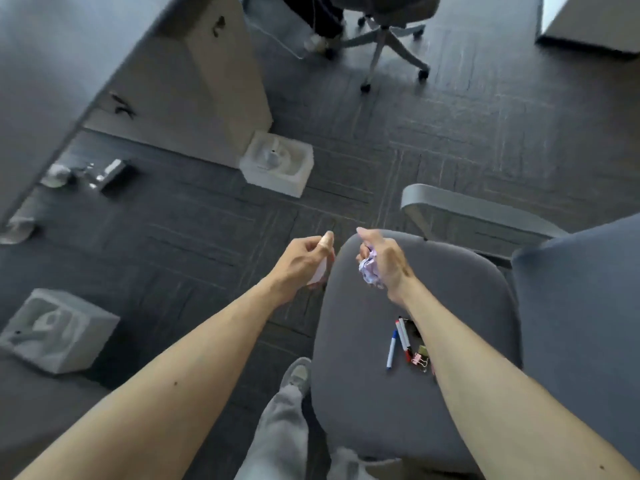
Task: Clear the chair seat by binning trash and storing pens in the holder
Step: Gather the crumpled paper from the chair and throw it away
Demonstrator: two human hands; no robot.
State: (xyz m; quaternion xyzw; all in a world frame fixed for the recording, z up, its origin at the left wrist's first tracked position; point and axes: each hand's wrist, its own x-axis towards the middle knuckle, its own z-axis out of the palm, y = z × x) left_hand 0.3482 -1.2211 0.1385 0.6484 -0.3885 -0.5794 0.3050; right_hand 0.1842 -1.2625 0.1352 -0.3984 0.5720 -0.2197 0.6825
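The grey chair seat [398, 410] fills the lower right. On it lie a blue-capped pen [391, 348], a red-tipped pen [403, 337] and some binder clips [420, 356], partly hidden by my right forearm. My right hand [384, 261] hovers over the seat's far edge, shut on a crumpled ball of pale paper [370, 270]. My left hand [304, 259] is just left of the seat, above the carpet, shut on a small pale pink piece of paper [318, 273].
A white foam box [277, 164] sits on the carpet ahead, another foam block [59, 330] at lower left. A desk panel [214, 74] stands at upper left with clutter [90, 174] beneath. The armrest [467, 209] juts right; another person's wheeled chair [384, 39] is far ahead.
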